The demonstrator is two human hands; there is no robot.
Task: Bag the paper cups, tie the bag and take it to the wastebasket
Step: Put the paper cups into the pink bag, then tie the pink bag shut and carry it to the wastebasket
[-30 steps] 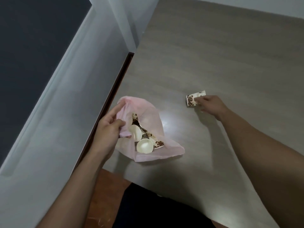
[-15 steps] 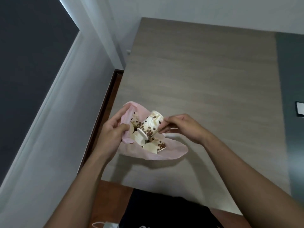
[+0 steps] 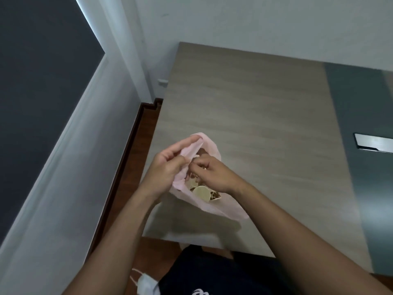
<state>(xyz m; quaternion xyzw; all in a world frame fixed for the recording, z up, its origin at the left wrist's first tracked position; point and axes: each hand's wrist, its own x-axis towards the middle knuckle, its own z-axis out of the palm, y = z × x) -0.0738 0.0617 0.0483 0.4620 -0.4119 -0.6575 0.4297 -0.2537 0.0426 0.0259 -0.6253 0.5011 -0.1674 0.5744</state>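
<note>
Since half a second ago the right hand [image 3: 212, 174] has dropped from holding a bean-print cup over the bag to sitting right at the bag's mouth. Its fingers are curled in, and I can't tell if its grip has hold of anything. Over on the other side the left hand [image 3: 168, 170] pinches the pink bag [image 3: 219, 209] by its far rim. Inside it are the paper cups [image 3: 201, 192], one cream base showing plus a bit of bean print. Bag's on the wood-grain worktop [image 3: 255, 103], near-left corner. White face mask [image 3: 146, 283] at the bottom of the view.
</note>
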